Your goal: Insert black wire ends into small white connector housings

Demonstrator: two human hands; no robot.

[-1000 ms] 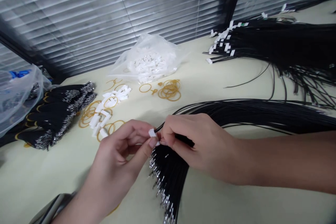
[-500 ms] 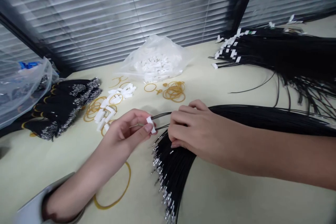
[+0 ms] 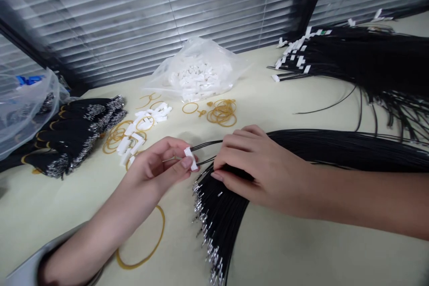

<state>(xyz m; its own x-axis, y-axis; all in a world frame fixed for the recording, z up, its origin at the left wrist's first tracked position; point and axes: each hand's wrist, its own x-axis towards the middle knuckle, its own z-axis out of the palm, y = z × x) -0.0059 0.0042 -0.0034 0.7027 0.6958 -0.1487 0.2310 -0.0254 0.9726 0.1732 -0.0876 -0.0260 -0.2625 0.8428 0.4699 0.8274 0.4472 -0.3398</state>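
Observation:
A small white connector (image 3: pixel 191 158) is pinched between the thumb and fingers of my left hand (image 3: pixel 161 163). Several thin black wires run from it to the right, towards my right hand (image 3: pixel 250 163). That hand rests on the near bundle of black wires (image 3: pixel 223 214), its fingers curled and the thumb a little apart from them. What its fingertips grip is hidden. Silver terminals (image 3: pixel 204 228) line the left ends of the bundle, which curves away to the right beneath my right hand.
A clear bag of white connectors (image 3: pixel 197 76) stands at the back. Loose connectors (image 3: pixel 157 114) and rubber bands (image 3: pixel 223 114) lie before it. Banded wires (image 3: pixel 77 129) are at the left, more wires (image 3: pixel 368 58) at the back right. A large rubber band (image 3: pixel 162 232) lies near my left forearm.
The thumb of my right hand has moved out from the fingers, while the hand stays over the bundle. My left hand still holds the connector. The view has shifted slightly.

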